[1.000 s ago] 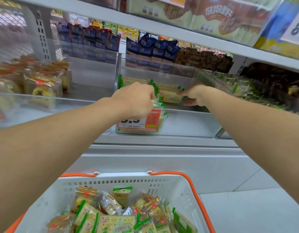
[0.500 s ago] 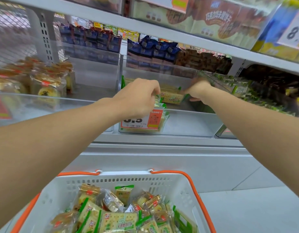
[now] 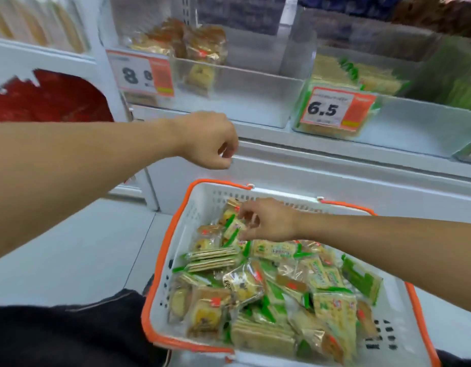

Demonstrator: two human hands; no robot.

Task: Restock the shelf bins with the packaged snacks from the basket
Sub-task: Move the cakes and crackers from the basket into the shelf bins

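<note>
A white basket with an orange rim [image 3: 173, 229] sits low in front of me, heaped with green-edged cracker packs and clear-wrapped cake packs. My right hand [image 3: 268, 221] reaches into its far left corner and pinches a small green-edged cracker pack [image 3: 233, 229]. My left hand [image 3: 210, 141] hangs above the basket in front of the shelf edge, fingers loosely curled, holding nothing. On the shelf, a clear bin with a 6.5 tag [image 3: 332, 109] holds green cracker packs. To its left a clear bin with an 8.8 tag [image 3: 141, 75] holds cake packs.
A white shelf ledge [image 3: 335, 160] runs between bins and basket. Red packages [image 3: 52, 99] show through a cut-out at the left. Another green-filled bin [image 3: 456, 86] stands at the right. My dark trouser leg [image 3: 70, 337] is at the bottom left, pale floor beside it.
Both hands have come out of the 6.5 bin. My right hand has dropped into the basket onto a cracker pack; my left hand has drawn back. My view has tilted down.
</note>
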